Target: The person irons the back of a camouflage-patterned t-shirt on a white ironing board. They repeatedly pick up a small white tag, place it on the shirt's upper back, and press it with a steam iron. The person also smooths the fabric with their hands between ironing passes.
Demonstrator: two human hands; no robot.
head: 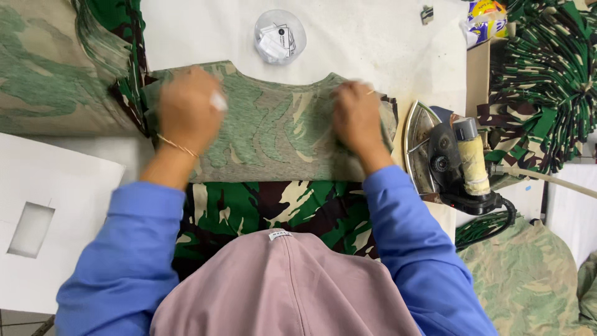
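Note:
A pale green camouflage fabric piece (277,134) lies spread across the white table, its faded inner side up, over a darker camouflage layer (267,208). My left hand (186,112) presses on its left part, a small white bit at the fingertips and a thin bracelet on the wrist. My right hand (357,118) presses flat near the piece's upper right edge. Both hands are blurred. Blue sleeves cover my arms.
An iron (444,155) stands on its side right of the fabric, its cord trailing right. A clear round container (280,36) with small tags sits at the back. Camouflage stacks lie at the left (56,68) and right (541,87). White card (50,205) lies at left.

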